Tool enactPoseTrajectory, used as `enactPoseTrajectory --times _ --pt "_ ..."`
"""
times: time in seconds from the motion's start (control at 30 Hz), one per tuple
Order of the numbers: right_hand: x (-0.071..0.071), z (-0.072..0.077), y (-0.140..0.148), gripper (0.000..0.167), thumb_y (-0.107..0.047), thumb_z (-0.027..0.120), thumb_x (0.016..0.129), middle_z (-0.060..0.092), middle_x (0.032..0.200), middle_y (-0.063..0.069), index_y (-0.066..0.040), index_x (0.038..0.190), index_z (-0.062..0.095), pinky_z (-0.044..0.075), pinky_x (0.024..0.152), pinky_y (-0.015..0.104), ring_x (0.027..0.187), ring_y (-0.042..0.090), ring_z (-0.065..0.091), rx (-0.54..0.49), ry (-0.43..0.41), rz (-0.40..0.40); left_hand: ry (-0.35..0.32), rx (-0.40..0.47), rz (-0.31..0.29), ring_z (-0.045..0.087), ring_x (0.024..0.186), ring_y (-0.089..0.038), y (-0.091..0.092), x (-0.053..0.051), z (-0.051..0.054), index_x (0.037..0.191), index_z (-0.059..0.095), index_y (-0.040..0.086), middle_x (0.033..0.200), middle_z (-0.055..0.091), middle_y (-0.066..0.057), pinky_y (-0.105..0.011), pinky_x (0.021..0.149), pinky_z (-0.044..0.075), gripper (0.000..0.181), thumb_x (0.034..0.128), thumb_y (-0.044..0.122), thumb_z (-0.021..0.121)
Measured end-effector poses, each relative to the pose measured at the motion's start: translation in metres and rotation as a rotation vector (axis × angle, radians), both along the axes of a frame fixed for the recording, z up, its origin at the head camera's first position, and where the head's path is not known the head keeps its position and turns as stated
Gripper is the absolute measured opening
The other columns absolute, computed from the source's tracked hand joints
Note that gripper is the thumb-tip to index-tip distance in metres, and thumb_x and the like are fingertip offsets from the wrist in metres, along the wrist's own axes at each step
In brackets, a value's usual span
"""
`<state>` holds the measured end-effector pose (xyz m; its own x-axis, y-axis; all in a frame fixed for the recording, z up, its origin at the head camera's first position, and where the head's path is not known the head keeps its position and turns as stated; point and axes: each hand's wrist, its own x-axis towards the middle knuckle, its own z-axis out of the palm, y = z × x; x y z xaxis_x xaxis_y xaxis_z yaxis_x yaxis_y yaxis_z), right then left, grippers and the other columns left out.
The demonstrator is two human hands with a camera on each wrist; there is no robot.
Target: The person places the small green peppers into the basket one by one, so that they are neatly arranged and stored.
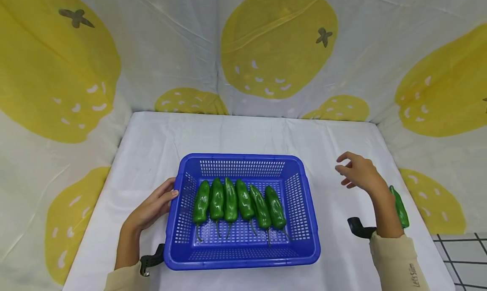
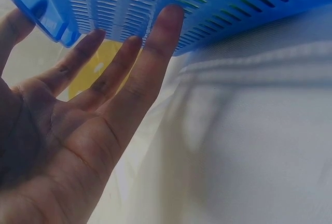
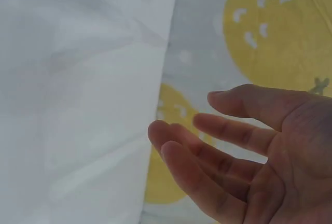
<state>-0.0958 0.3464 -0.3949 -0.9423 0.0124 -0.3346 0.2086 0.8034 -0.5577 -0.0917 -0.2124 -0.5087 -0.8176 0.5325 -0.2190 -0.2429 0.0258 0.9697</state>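
Observation:
A blue plastic basket (image 1: 243,265) stands on the white-covered table, with several green peppers (image 1: 230,200) side by side in it, stems toward the person. At its left side, my left hand (image 1: 154,206) holds the basket, thumb on the rim. In the left wrist view, the left hand's fingers (image 2: 140,73) lie against the slotted outer wall. My right hand (image 1: 359,171) hovers over the table to the right of the basket, fingers loosely bent and holding nothing. Another green pepper (image 1: 399,207) lies on the far right, partly hidden by the right forearm.
The white tablecloth (image 1: 243,134) spreads around the basket. Behind and beside the table hangs a white cloth (image 1: 171,50) printed with yellow fruit. A black wire grid (image 1: 462,257) shows at the lower right. Black straps are on both wrists.

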Motion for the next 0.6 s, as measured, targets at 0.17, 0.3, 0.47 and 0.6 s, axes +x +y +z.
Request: enactPoseTrajectory --times 0.17,0.3,0.47,0.6 --pt "0.004 -0.017 0.042 0.041 -0.017 0.055 0.099 0.062 0.103 0.033 0.011 0.128 0.046 0.060 0.062 0.038 0.066 0.023 0.070 0.021 -0.081 -0.095 -0.005 0.004 0.000 0.064 0.107 -0.028 -0.001 0.001 0.002 0.151 0.023 0.000 0.141 0.036 -0.032 -0.044 0.085 0.057 0.051 0.1071 0.019 0.042" --pt "0.010 -0.026 0.073 0.043 -0.017 0.054 0.098 0.060 0.103 0.035 0.014 0.127 0.044 0.060 0.064 0.038 0.068 0.024 0.069 0.021 -0.136 -0.145 -0.005 0.003 -0.002 0.063 0.108 -0.029 0.000 0.001 0.001 0.151 0.024 0.001 0.141 0.037 -0.032 -0.045 0.085 0.057 0.051 0.1071 0.019 0.041" --pt "0.016 -0.032 0.106 0.044 -0.016 0.054 0.097 0.060 0.102 0.035 0.014 0.125 0.042 0.060 0.067 0.040 0.075 0.030 0.069 0.039 -0.172 -0.178 -0.003 0.000 0.003 0.064 0.107 -0.030 0.000 0.002 0.001 0.151 0.023 0.000 0.141 0.037 -0.032 -0.045 0.084 0.057 0.051 0.1070 0.019 0.042" --pt "0.023 -0.034 0.130 0.044 -0.016 0.054 0.095 0.061 0.097 0.033 0.015 0.125 0.043 0.059 0.067 0.040 0.079 0.031 0.066 0.096 -0.177 -0.198 -0.004 0.000 0.006 0.064 0.107 -0.030 0.000 0.002 0.002 0.151 0.023 0.000 0.141 0.037 -0.032 -0.045 0.084 0.057 0.052 0.1070 0.020 0.042"
